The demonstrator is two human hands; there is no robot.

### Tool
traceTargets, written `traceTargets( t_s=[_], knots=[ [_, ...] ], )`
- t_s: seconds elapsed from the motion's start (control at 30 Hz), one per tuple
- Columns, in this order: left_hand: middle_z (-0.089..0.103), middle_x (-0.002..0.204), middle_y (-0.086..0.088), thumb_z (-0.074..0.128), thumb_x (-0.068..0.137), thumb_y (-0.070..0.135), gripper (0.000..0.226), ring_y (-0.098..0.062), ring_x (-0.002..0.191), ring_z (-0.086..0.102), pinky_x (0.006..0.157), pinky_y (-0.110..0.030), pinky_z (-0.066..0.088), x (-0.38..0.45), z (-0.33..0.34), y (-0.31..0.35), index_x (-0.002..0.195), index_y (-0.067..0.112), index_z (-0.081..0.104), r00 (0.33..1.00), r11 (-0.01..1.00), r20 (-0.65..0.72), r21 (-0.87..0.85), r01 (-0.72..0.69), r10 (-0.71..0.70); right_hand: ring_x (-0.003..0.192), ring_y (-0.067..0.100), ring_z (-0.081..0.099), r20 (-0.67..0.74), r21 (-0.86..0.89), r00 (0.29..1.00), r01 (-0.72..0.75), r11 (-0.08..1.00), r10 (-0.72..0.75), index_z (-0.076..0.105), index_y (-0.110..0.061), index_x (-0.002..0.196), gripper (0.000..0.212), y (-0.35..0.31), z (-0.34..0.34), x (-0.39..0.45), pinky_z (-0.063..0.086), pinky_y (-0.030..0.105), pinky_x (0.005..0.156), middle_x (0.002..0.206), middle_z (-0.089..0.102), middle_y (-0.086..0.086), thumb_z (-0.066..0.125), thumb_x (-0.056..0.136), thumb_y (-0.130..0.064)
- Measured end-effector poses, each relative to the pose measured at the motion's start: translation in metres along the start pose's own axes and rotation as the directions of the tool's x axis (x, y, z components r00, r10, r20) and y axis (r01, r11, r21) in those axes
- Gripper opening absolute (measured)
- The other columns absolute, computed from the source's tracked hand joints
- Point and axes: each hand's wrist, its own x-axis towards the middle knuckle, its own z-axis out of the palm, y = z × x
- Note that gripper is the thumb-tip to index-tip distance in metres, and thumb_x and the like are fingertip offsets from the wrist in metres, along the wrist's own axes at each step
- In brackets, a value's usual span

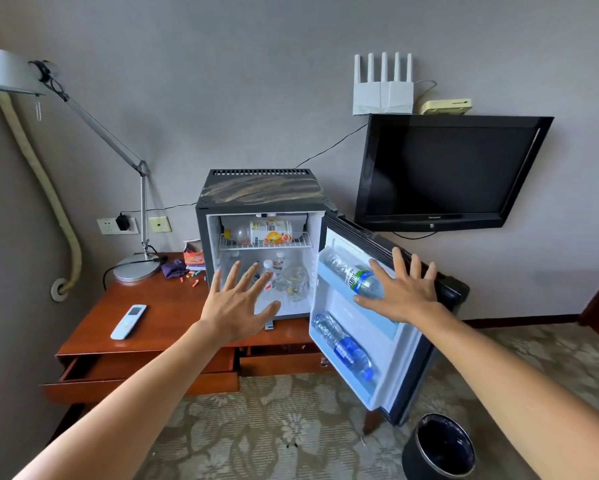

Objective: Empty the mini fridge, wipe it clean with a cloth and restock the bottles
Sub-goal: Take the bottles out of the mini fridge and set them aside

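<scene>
Both hands, left and right, hover spread and empty before the open fridge, whose smooth, probably slippery bottles on shelf and door racks look best gripped mid-body.

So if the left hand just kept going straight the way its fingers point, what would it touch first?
Probably the small clear plastic bottles standing on the floor of the open black mini fridge. The left hand points into that lower compartment, though depth is hard to judge.
</scene>
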Motion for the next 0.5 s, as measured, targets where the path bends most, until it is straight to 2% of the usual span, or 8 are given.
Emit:
traceTargets(
  t_s=[0.1,0.17,0.23,0.3,0.4,0.5],
  knots=[
    [-0.01,0.173,0.007,0.009,0.093,0.084,0.081,-0.027,0.157,-0.021,0.125,-0.059,-0.012,0.003,0.001,0.005,0.163,0.045,-0.005,1.0,1.0,-0.006,0.009,-0.01,0.01,0.152,0.047,-0.018,-0.029,0.005,0.999,-0.013,1.0,0.013,-0.006,-0.042,0.161,0.106,0.002,0.003,0.007,-0.009,0.071,0.115,0.168,-0.021,0.014,0.018,0.075,-0.099],
    [-0.01,0.173,0.007,0.009,0.092,0.084,0.082,-0.027,0.157,-0.02,0.125,-0.059,-0.011,0.005,0.002,0.009,0.163,0.044,-0.005,1.0,1.0,-0.012,0.015,-0.021,0.021,0.152,0.045,-0.02,-0.149,-0.022,0.988,0.028,0.999,-0.031,0.001,-0.039,0.162,0.102,-0.005,0.008,0.008,-0.011,0.072,0.114,0.169,-0.018,0.015,0.021,0.079,-0.095],
    [-0.009,0.173,0.007,0.01,0.091,0.085,0.084,-0.028,0.157,-0.02,0.125,-0.06,-0.012,0.007,0.002,0.014,0.163,0.044,-0.004,0.999,0.999,-0.035,0.017,-0.029,0.03,0.154,0.045,-0.011,-0.296,-0.052,0.948,0.107,0.993,-0.117,0.01,-0.037,0.163,0.099,-0.019,0.014,0.007,-0.006,0.073,0.114,0.17,-0.008,0.015,0.023,0.08,-0.09],
    [-0.009,0.173,0.006,0.01,0.09,0.087,0.086,-0.028,0.157,-0.02,0.124,-0.06,-0.014,0.01,0.002,0.02,0.163,0.044,-0.005,0.998,0.999,-0.052,0.023,-0.035,0.036,0.155,0.046,-0.002,-0.385,-0.072,0.9,0.192,0.979,-0.205,0.018,-0.036,0.162,0.098,-0.037,0.02,0.006,-0.001,0.074,0.114,0.171,0.003,0.014,0.025,0.079,-0.088],
    [-0.011,0.173,0.004,0.007,0.086,0.091,0.091,-0.029,0.157,-0.021,0.123,-0.061,-0.014,0.022,0.001,0.034,0.163,0.043,-0.007,0.995,0.996,-0.066,0.056,-0.065,0.069,0.155,0.046,0.0,-0.417,-0.083,0.868,0.258,0.963,-0.268,0.017,-0.036,0.162,0.101,-0.062,0.026,0.01,0.0,0.077,0.113,0.171,0.005,0.013,0.035,0.078,-0.088],
    [-0.012,0.173,0.003,0.007,0.084,0.092,0.095,-0.03,0.156,-0.022,0.122,-0.062,-0.015,0.041,0.0,0.048,0.163,0.042,-0.008,0.992,0.994,-0.077,0.054,-0.094,0.098,0.154,0.048,0.008,-0.412,-0.063,0.878,0.239,0.969,-0.244,0.019,-0.035,0.162,0.103,-0.073,0.029,0.022,0.001,0.078,0.113,0.17,0.013,0.013,0.046,0.077,-0.086]
  ],
)
